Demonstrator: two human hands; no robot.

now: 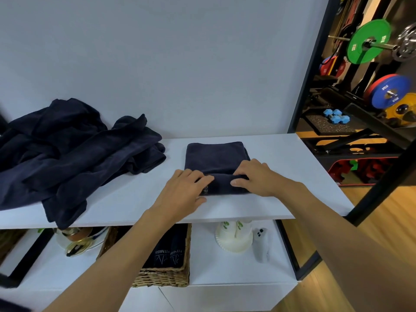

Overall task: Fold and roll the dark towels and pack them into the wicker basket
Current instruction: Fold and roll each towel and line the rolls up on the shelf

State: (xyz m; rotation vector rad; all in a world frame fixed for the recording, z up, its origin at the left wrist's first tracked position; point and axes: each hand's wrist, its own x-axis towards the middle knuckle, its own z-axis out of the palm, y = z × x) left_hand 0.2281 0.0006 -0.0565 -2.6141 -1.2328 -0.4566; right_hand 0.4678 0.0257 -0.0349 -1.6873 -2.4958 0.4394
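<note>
While the pile (pixel 74 152) lies unfolded at left, rolling is in hand: an even, tight push away is called for next, before anything is dropped into the basket (pixel 162 278). The left hand (pixel 184 190) is curled over the rolled near edge of the towel (pixel 216 156) on the shelf (pixel 292 172); the right hand (pixel 256 176) is clamped on it likewise (thumb in front).
</note>
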